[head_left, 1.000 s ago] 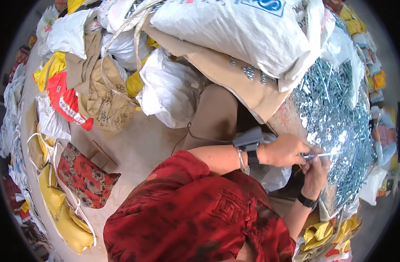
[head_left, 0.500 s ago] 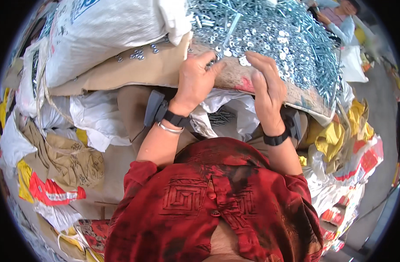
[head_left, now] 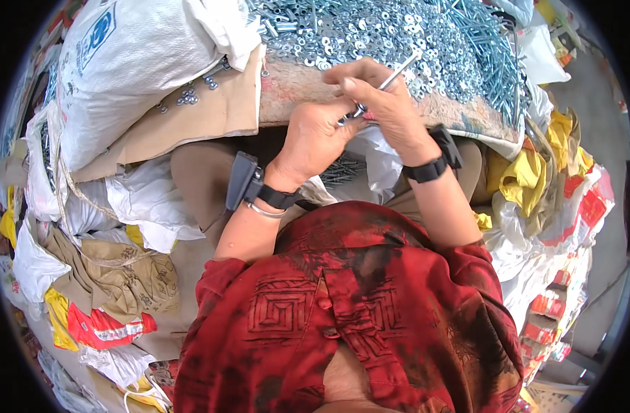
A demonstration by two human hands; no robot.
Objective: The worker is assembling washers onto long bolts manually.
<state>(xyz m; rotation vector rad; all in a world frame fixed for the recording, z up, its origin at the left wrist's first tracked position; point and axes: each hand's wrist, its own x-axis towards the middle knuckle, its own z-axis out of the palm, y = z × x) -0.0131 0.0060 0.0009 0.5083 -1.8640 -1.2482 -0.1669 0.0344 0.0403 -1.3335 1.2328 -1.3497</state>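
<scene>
While both hands point(head_left: 315, 141) point(head_left: 394, 120) hold a bolt point(head_left: 402, 68), washers point(head_left: 373, 34) strew the tabletop point(head_left: 294, 89) amid sacks point(head_left: 139, 76)

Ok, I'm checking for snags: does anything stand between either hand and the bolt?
Nothing visible does. The left hand has its fingertips at the lower end of the bolt, and the right hand overlaps its middle. The exact contact there is hidden.

Left hand point(head_left: 309, 143) and right hand point(head_left: 391, 115) meet at desk point(head_left: 291, 86) near edge, both on one metal bolt point(head_left: 402, 69), tilted. Washers point(head_left: 370, 41) heaped mid-desk, thin rods point(head_left: 490, 72) toward right edge. Left end: white sack point(head_left: 132, 79), cardboard point(head_left: 225, 107), loose nuts point(head_left: 187, 96).
</scene>
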